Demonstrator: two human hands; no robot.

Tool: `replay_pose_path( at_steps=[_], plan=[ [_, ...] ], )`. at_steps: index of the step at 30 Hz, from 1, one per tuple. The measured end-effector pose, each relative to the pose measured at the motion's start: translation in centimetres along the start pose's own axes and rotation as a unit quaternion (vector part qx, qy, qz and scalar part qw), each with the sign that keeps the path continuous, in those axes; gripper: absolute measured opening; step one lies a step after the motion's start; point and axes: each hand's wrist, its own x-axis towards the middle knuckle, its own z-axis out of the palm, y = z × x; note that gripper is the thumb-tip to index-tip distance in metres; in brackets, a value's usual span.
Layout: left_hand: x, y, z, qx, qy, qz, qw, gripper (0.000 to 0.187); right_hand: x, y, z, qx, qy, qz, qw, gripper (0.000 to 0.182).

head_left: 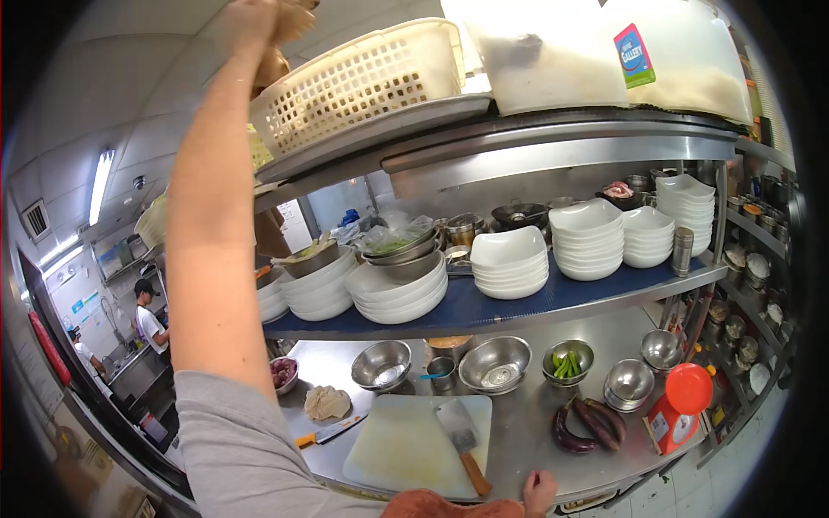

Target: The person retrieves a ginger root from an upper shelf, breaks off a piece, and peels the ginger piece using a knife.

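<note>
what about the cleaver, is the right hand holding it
No, the cleaver lies on the cutting board, with the right hand apart from its handle.

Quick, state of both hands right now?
Left hand: against a brown item; too blurred to tell its grip.
Right hand: loosely closed, nothing visible in it.

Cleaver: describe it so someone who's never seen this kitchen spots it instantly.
On the steel counter below the blue-lined shelf, find the pale cutting board. The cleaver lies on its right side, handle end near the right hand. Its broad blade and brown handle set it apart from the slimmer, orange-handled knife at left.
</note>
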Motion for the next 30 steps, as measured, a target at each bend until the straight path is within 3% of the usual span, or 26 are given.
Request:
replay_pose_path(
  at_steps=[2,4,5,6,8,10,14,20,23,24,25,26,28,30],
  plan=[
    [4.7,-6.4,-1.1,-0.009,0.058,-0.043,0.997,0.056,-0.2,-0.2,-0.1,-0.011,-0.015,0.002,1.000,0.025],
    [3.0,-4.3,-6.2,-0.231,0.146,-0.185,0.944,0.053,0.2,-1.1,0.0,0.015,0.062,-0.020,0.998,0.015],
    [2.3,-3.4,-8.6,-0.306,0.177,-0.191,0.916,0.048,0.0,-0.7,0.3,0.015,0.053,-0.024,0.998,0.015],
    [2.2,-3.1,-10.4,-0.379,0.207,-0.194,0.881,0.043,-0.1,-0.1,0.6,0.005,0.072,-0.044,0.996,0.016],
    [4.1,-6.4,-13.3,-0.417,0.186,-0.151,0.877,0.039,0.3,-0.5,0.8,-0.001,0.088,-0.076,0.993,0.017],
    [7.6,-12.2,-16.1,-0.524,0.174,-0.050,0.832,0.032,0.0,-1.7,-0.7,-0.049,-0.040,0.055,0.996,0.025],
    [9.6,-17.4,-21.3,-0.574,0.126,0.005,0.809,0.030,0.7,0.2,-0.4,0.018,-0.056,0.038,0.998,0.026],
    [4.9,-15.0,-24.1,-0.530,0.172,-0.002,0.831,0.028,0.4,0.5,0.0,-0.006,-0.086,0.061,0.994,0.029],
    [3.7,-13.5,-24.1,-0.510,0.178,-0.001,0.842,0.028,0.8,0.6,0.4,-0.002,-0.067,0.047,0.997,0.030],
    [2.9,-12.9,-23.9,-0.485,0.167,0.007,0.858,0.028,1.5,1.4,1.3,0.081,-0.014,0.034,0.996,0.019],
    [1.6,-12.3,-23.6,-0.460,0.155,0.011,0.874,0.028,1.7,1.7,1.6,0.159,0.039,0.021,0.986,0.019],
    [0.9,-11.5,-23.5,-0.464,0.156,0.004,0.872,0.028,2.1,2.1,1.8,0.152,0.043,0.023,0.987,0.019],
    [-0.7,-9.3,-23.8,-0.516,0.065,0.036,0.853,0.038,3.3,-0.5,0.6,0.240,-0.006,0.011,0.971,0.021],
    [-1.9,-9.6,-22.8,-0.550,-0.002,0.016,0.835,0.041,4.4,-8.9,-4.1,0.280,-0.078,0.014,0.957,0.013]
  ],
)
